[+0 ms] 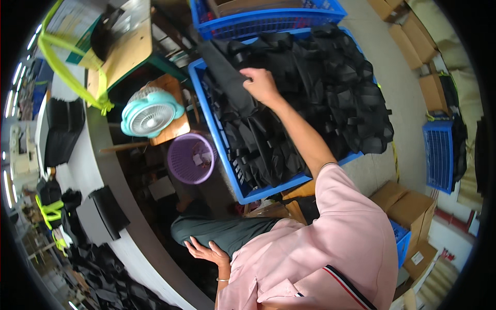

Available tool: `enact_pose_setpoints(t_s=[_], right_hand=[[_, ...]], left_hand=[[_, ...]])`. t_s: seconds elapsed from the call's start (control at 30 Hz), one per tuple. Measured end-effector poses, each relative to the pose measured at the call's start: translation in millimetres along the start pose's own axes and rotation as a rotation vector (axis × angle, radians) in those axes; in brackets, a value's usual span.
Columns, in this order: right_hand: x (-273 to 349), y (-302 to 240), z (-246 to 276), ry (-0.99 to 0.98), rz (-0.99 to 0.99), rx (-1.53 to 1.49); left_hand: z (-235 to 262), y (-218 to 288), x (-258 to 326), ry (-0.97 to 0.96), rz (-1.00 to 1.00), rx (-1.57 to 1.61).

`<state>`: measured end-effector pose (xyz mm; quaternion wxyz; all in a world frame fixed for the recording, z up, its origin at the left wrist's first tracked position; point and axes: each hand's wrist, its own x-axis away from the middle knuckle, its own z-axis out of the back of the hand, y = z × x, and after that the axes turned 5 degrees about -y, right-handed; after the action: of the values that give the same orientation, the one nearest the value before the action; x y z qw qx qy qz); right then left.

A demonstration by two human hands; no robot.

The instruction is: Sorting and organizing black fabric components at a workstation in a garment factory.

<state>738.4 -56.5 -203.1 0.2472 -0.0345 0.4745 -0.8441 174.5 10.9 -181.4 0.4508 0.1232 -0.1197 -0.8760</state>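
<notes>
Reaching into a blue plastic crate (204, 98), my right hand (262, 87) has its fingers curled on the edge of a long flat black fabric piece (225, 70). Many black sewn fabric pieces (336, 77) heap up around it, some hanging over the crate's right side. My left hand (207, 252) lies on my thigh in dark trousers (222, 227), fingers spread, holding nothing.
To the left runs a grey worktable (134, 248) with black fabric stacks (108, 212). A turquoise fan (151, 116) and a purple basket (178, 173) stand between table and crate. Another blue crate (268, 23) lies beyond; cardboard boxes (408, 206) sit at right.
</notes>
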Motion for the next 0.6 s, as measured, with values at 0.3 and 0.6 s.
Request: enact_pose_setpoints(t_s=[0.3, 0.6], right_hand=[[-3.0, 32.0, 264.8, 0.86, 0.219, 0.912], [-0.3, 292.1, 285.6, 0.05, -0.238, 1.352]], left_hand=[[3.9, 8.6, -6.1, -0.026, -0.032, -0.031], [-9.7, 13.9, -11.0, -0.109, -0.003, -0.071]])
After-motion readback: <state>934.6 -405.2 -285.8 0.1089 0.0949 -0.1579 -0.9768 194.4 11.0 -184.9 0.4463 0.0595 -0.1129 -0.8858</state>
